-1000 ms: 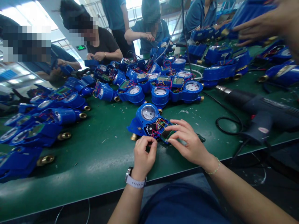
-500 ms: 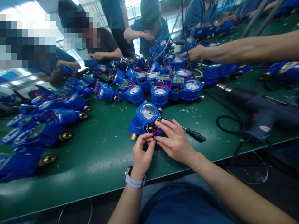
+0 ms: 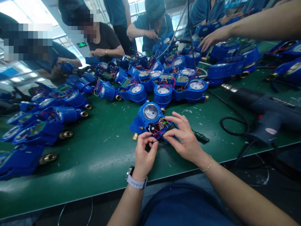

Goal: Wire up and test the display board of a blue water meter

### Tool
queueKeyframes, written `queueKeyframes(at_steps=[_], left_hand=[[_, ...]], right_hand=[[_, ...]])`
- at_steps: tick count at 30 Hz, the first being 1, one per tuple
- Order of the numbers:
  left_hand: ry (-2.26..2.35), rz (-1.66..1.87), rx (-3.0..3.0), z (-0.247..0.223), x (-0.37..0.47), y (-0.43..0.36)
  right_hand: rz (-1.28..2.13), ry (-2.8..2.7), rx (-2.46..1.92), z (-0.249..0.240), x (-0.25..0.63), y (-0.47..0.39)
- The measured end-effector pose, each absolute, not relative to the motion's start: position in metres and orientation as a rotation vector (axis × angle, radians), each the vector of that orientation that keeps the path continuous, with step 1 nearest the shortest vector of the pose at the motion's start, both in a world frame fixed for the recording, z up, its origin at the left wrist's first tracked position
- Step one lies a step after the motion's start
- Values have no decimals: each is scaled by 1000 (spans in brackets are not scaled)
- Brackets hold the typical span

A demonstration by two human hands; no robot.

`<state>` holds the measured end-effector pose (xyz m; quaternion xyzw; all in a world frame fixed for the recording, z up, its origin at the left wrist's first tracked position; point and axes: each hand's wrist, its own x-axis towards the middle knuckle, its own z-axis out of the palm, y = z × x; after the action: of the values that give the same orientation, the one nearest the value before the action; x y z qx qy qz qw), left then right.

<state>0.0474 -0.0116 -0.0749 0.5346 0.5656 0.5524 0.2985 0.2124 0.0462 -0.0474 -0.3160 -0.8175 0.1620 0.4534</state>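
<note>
A blue water meter (image 3: 144, 116) with a round glazed dial lies on the bench in front of me, its lower housing uncovered. Red, yellow and black wires (image 3: 162, 123) show in that housing beside a black round part (image 3: 152, 128). At the housing's near edge my left hand (image 3: 146, 153) is closed, thumb and fingers pinching a thin dark wire. My right hand (image 3: 184, 139) is at the housing's right side, thumb and index finger pressed together; what they hold is too small to make out. Partly behind that hand lies a screwdriver with a green handle (image 3: 201, 137).
On the green bench (image 3: 98, 169), several blue meters (image 3: 163, 94) crowd the far side, and more (image 3: 39, 133) line the left. A heat gun (image 3: 265, 110) with a looped cable lies right. A co-worker's hand (image 3: 217, 37) reaches in at upper right; other people work opposite.
My right hand has shifted right and off the housing's top, uncovering more wires. My left hand stays almost in place at the near edge. The co-worker's hand at upper right has moved right and up.
</note>
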Motion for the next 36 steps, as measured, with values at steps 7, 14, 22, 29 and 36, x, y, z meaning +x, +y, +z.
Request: queueKeyframes(at_steps=[7, 14, 22, 29, 36], left_hand=[[1510, 1459, 1472, -74, 48, -12], [1536, 1486, 1447, -76, 51, -13], [1523, 1596, 1459, -78, 60, -13], [1501, 1666, 1460, -82, 65, -13], [1475, 1635, 1350, -80, 69, -15]], right_hand=[[262, -2146, -771, -46, 217, 40], [104, -2205, -782, -50, 208, 37], [-59, -2179, -813, -41, 200, 30], [-131, -2187, -966, -37, 195, 23], [-36, -2136, -989, -39, 193, 23]])
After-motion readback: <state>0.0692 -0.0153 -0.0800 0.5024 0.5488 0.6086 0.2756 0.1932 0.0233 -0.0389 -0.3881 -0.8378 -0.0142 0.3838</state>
